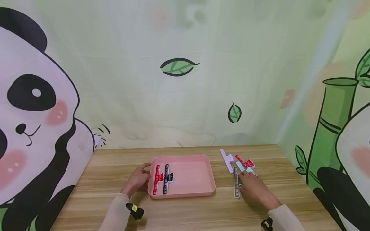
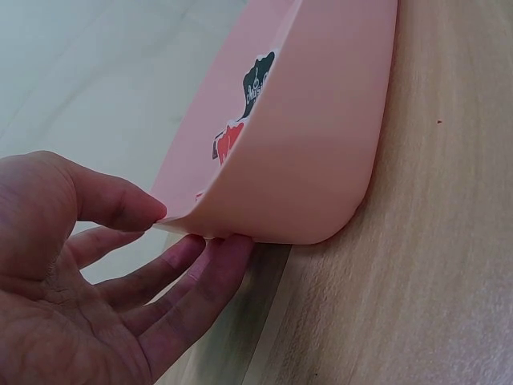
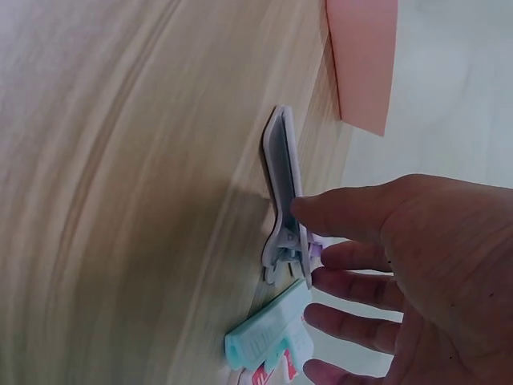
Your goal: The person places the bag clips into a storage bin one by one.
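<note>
At the left end of a pink tray [image 1: 192, 176], my left hand [image 1: 139, 178] holds its wall. In the left wrist view the thumb is on the rim and the other fingertips lie against the outside. My right hand [image 1: 255, 188] is over a black clip [image 1: 236, 183] with a keyboard pattern, lying right of the tray. Its thumb [image 3: 321, 212] overlaps that clip in the right wrist view, the other fingers loosely extended past its handle. A light blue clip [image 3: 268, 321] lies just beyond. Inside the tray, a red clip [image 1: 156, 180] and another black clip [image 1: 166, 179] lie side by side.
Behind my right hand lie a purple clip [image 1: 226, 161] and a red clip [image 1: 242, 161], the red one partly under the light blue clip. The wooden table [image 1: 179, 215] ends at a printed panda backdrop [image 1: 185, 106] behind and on both sides.
</note>
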Tool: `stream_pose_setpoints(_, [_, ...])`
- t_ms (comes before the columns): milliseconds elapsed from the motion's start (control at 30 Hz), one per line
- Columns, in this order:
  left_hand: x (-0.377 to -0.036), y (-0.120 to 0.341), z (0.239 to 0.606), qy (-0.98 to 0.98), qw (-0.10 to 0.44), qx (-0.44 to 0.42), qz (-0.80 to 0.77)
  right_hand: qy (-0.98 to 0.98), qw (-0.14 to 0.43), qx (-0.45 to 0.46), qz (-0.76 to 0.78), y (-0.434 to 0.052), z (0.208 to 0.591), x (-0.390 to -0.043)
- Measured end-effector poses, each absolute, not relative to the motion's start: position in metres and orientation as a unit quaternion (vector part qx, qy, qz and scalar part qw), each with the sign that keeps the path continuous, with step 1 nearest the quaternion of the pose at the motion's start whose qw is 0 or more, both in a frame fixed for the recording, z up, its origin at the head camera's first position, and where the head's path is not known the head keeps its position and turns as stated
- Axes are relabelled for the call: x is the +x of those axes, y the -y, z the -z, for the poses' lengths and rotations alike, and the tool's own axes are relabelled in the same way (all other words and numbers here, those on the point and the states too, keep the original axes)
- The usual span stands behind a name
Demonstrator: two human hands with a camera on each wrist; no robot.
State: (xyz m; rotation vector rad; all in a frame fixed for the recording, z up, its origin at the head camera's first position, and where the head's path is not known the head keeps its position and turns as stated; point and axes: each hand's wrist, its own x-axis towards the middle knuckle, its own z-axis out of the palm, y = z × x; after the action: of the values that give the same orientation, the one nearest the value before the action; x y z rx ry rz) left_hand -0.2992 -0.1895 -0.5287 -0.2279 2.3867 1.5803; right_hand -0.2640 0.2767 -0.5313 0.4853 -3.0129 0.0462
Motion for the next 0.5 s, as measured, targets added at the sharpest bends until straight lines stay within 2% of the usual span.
stream_pose_setpoints(267, [-0.2987,0.1919,0.5294,-0.823,0.136,-0.079,-0.545,0.989,0.021,0.146,-0.007,-0.2778,0.5338,-0.2699])
stream_pose_setpoints(500, [-0.2993,0.1914,0.5305,-0.82,0.137,-0.084,-0.549,0.989,0.031,0.147,0.0,-0.2772,0.5381,-0.2728])
